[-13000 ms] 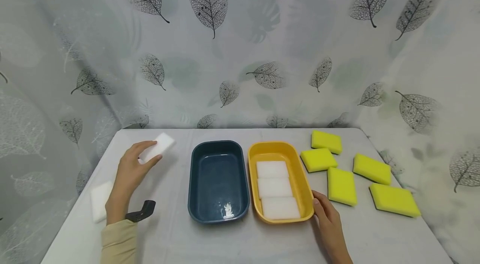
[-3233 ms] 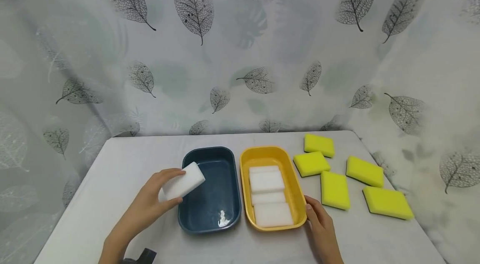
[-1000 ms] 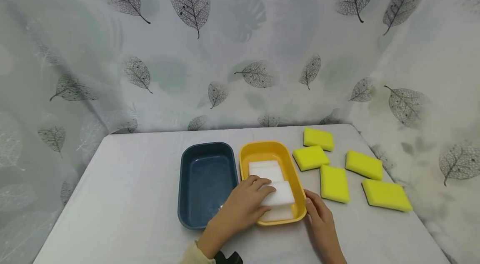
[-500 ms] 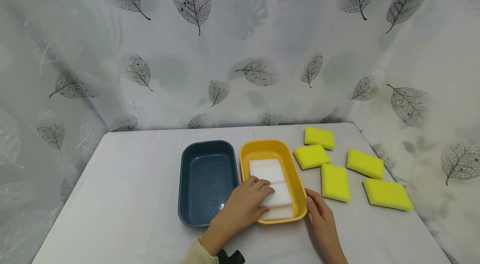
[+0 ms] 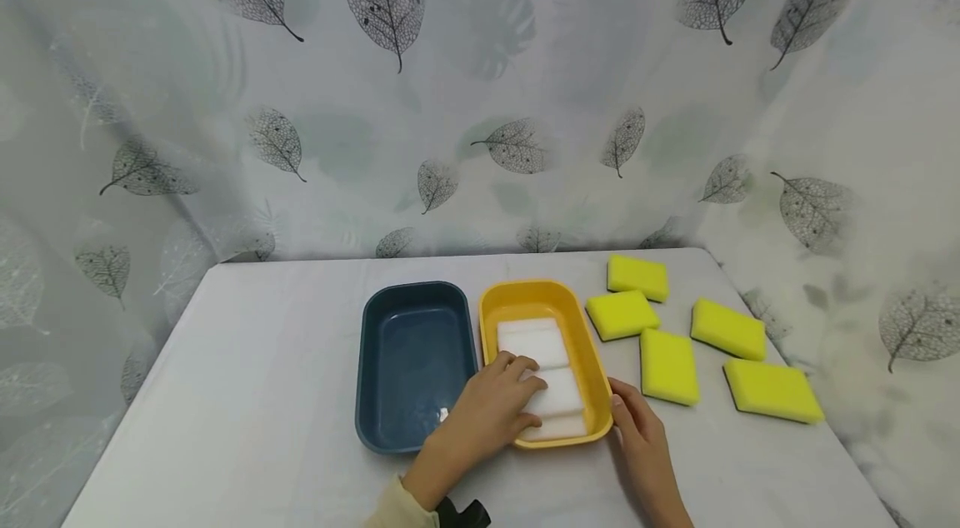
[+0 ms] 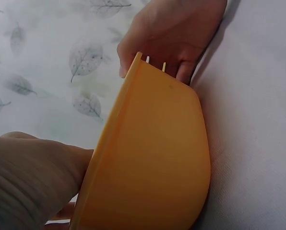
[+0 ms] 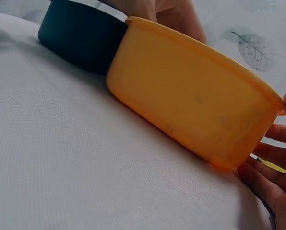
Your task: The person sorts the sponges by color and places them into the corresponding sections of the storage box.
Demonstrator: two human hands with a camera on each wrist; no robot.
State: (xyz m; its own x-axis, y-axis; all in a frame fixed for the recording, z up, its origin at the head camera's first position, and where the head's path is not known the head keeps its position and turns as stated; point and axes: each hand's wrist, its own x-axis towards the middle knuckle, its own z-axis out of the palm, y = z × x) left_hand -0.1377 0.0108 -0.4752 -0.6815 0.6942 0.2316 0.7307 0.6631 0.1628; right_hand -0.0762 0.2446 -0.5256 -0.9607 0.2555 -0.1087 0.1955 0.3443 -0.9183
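Note:
My left hand (image 5: 487,411) reaches into the yellow tray (image 5: 525,305) and holds a white sponge (image 5: 558,395) between fingertips and thumb. This sponge sits among other white sponges (image 5: 534,343) that lie in a row along the tray and partly overlap. My right hand (image 5: 645,445) grips the tray at its near right side, thumb at the rim. In the right wrist view the fingers (image 7: 263,179) of that hand lie against the tray's outer wall. The left wrist view shows the tray wall (image 6: 157,143) hiding the left fingertips.
A dark blue tray (image 5: 412,353) stands just left of the yellow one, with nothing in it. Several yellow sponges (image 5: 669,368) with dark undersides lie at the right of the white table (image 5: 247,395). A leaf-patterned curtain (image 5: 465,95) hangs behind and at both sides.
My left hand has carried a white sponge from the table's left, past the blue tray, into the yellow tray. The loose sponge at left is gone from there. The right hand has stayed at the tray.

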